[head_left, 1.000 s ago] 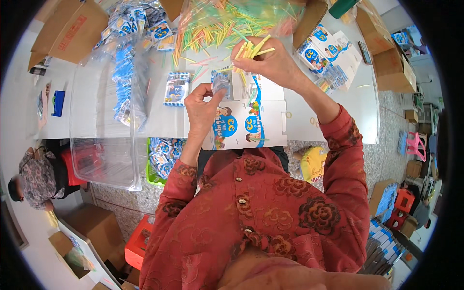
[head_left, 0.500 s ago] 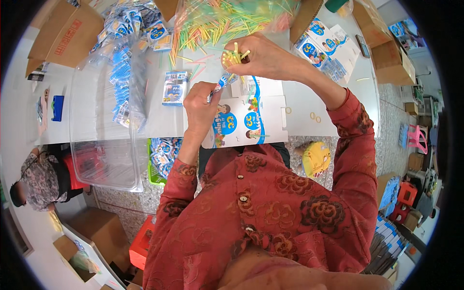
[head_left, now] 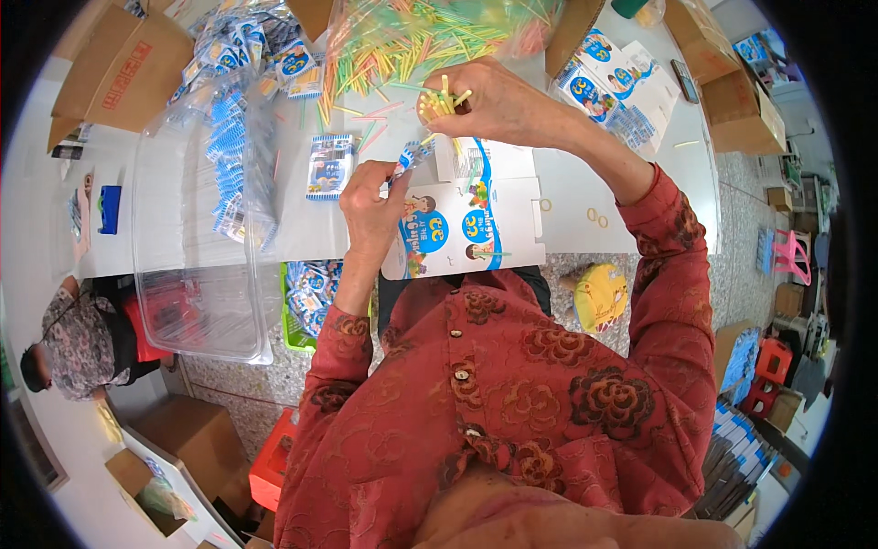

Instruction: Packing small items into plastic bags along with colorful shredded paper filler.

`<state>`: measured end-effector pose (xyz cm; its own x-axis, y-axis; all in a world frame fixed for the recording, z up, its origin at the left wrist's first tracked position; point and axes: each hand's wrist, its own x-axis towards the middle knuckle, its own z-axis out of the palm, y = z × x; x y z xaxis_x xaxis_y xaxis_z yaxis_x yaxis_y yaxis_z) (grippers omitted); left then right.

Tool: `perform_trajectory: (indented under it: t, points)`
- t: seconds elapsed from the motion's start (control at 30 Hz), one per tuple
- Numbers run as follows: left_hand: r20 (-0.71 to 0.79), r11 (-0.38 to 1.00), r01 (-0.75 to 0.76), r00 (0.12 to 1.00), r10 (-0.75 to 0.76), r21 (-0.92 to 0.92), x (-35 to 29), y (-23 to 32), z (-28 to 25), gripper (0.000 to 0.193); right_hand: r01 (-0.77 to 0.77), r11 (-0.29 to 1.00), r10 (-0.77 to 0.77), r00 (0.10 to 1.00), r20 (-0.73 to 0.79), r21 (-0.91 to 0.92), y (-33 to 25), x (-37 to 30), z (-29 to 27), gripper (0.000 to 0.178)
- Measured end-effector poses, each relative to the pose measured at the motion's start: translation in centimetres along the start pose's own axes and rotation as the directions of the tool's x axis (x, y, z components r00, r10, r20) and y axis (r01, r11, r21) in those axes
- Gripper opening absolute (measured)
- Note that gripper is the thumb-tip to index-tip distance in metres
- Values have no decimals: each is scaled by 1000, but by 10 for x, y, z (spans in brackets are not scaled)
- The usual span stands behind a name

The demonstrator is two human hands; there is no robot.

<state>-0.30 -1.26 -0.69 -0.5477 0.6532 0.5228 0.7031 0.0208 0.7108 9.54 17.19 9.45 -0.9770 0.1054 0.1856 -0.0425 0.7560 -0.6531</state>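
My right hand [head_left: 501, 105] is closed around a bundle of thin yellow tubes [head_left: 443, 104], their ends sticking out past the fingers. Just to its lower left, my left hand [head_left: 368, 209] pinches a small blue-and-white packet [head_left: 407, 159]. A yellow tip shows at the packet's upper end, close to the bundle. Under both hands lies a flattened printed carton [head_left: 515, 224], white with blue circles and cartoon figures. Left of my left hand rests a filled blue-and-white pack [head_left: 330, 167].
A large plastic bag of coloured tubes [head_left: 430, 41] lies at the back. A clear plastic tray [head_left: 197, 316] holding blue packets overhangs the table's left front edge. More printed cartons [head_left: 615, 82] lie right, near cardboard boxes [head_left: 732, 101]. A person [head_left: 82, 339] sits far left.
My left hand has moved slightly left with the packet, widening the gap to the right hand. My right hand keeps its hold on the yellow tubes and has barely moved.
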Motion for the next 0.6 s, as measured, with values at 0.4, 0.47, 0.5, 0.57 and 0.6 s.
perform_trajectory:
  t: [0.4,0.47,0.5,0.57,0.6]
  points:
    - [-3,998,-19,1000,18,-54,6,6,5,12,13,993,-6,998,-58,115,-6,3,10,27]
    - [19,994,49,999,-47,-101,5,8,6,12,-49,971,62,997,-49,235,-4,2,13,24]
    - [44,983,116,993,-111,-146,4,8,6,11,-49,971,63,997,-50,234,-2,1,15,24]
    - [69,960,192,981,-182,-206,2,7,7,12,-84,937,128,986,-109,339,0,-1,17,15]
    - [97,927,267,963,-250,-263,1,7,7,12,-82,937,126,986,-108,339,0,-1,17,15]
